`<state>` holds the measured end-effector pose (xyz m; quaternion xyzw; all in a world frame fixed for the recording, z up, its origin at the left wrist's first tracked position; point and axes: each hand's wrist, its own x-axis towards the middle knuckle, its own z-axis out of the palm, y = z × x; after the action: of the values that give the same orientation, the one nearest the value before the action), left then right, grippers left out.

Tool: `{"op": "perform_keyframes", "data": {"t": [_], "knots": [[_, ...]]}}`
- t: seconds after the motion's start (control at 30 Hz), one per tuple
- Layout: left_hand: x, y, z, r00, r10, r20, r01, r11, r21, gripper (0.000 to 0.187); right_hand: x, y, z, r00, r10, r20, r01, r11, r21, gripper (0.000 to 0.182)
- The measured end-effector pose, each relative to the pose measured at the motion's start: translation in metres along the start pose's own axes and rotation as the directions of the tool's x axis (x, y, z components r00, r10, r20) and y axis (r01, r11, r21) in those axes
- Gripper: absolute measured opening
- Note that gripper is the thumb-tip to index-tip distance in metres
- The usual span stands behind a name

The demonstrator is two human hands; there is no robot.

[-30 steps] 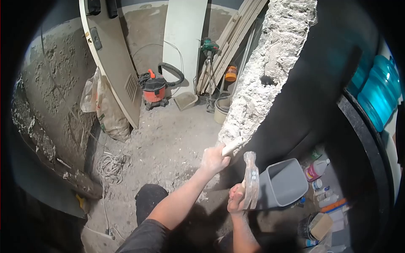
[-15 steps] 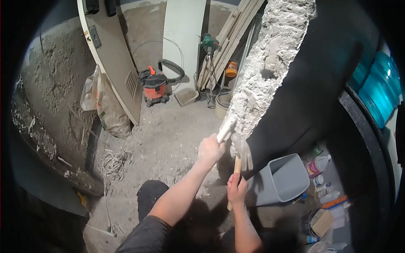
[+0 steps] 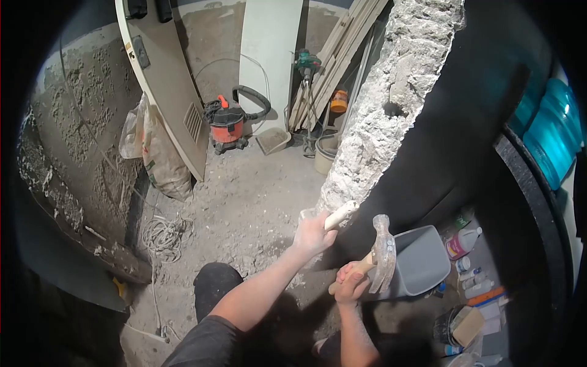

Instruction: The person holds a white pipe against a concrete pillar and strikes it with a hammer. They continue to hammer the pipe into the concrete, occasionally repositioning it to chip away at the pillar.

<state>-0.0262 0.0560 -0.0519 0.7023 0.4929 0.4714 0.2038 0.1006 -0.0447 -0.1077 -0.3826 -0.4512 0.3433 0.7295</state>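
My left hand (image 3: 313, 233) is closed round a pale, dusty rod-like tool (image 3: 341, 215), held against the lower part of the rough, broken wall edge (image 3: 373, 144). What the tool's far end touches is hidden. My right hand (image 3: 353, 282) grips the wooden handle of a claw hammer (image 3: 384, 251). The hammer's metal head is up, to the right of the pale tool and apart from it, in front of a grey bin (image 3: 422, 260).
A red and black vacuum (image 3: 226, 127), a dustpan (image 3: 273, 140) and a bucket (image 3: 326, 153) stand farther back. Coiled cable (image 3: 165, 237) lies on the rubble-strewn floor at left. Bottles (image 3: 463, 242) stand at right beside the dark wall (image 3: 440, 171).
The hammer has swung right, away from the pale tool, and its head has turned. My left hand and the pale tool have moved slightly down and right.
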Motion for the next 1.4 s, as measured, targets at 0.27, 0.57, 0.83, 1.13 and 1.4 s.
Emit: {"op": "perform_keyframes", "data": {"t": [0.27,0.57,0.83,1.13,1.4], "knots": [[0.007,0.007,0.014,0.993,-0.113,0.046,0.105,0.983,0.154,0.025,-0.003,-0.001,-0.014,0.999,-0.025,0.025,0.029,0.987,-0.156,0.066],[0.016,-0.002,0.01,0.987,-0.16,0.018,0.156,0.979,0.132,0.026,-0.003,0.026,-0.025,0.973,0.222,0.06,-0.154,0.825,-0.544,0.024],[0.004,0.0,0.017,0.996,0.084,-0.041,-0.084,0.996,0.015,0.019,0.007,-0.013,-0.013,0.775,-0.481,0.41,0.622,0.695,-0.36,0.057],[0.008,0.002,0.01,0.999,-0.015,-0.04,0.013,0.999,-0.047,0.022,-0.003,-0.02,0.0,0.956,-0.211,0.202,0.228,0.971,-0.064,0.068],[0.015,-0.005,0.021,0.998,-0.062,-0.004,0.062,0.998,-0.013,0.018,-0.004,-0.02,-0.008,0.889,-0.417,0.192,0.42,0.907,0.023,0.07]]}}
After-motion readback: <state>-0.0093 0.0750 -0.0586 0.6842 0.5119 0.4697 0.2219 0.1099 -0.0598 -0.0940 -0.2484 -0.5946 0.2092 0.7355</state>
